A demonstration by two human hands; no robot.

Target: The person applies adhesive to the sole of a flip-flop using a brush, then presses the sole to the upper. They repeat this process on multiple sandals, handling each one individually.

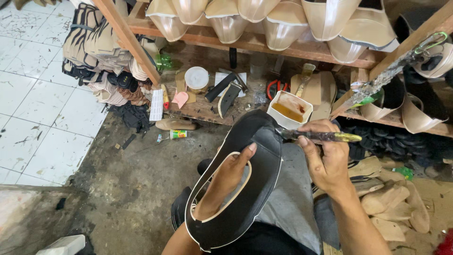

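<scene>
step: looks like glue going onto the black shoe upper, brush tip at its upper edge
left hand: thrust inside the upper, thumb on top pinning the lining, fingers closed round the piece from within
right hand: fist closed on a brush, handle caked in dried glue, bristles touching the upper
upper position: over the person's lap, grey trousers below, well in front of the bench
glue tub: white, amber liquid inside, just beyond the upper on the wooden bench
next move, judged: reload from the tub or drag along the rim; needs a steady left hand and thin coat near the cream edging
hidden: bristles mostly lost against black; left fingers inside the upper; how much is coated, cannot tell
clutter: wooden shoe forms at right, partly cut off
</scene>
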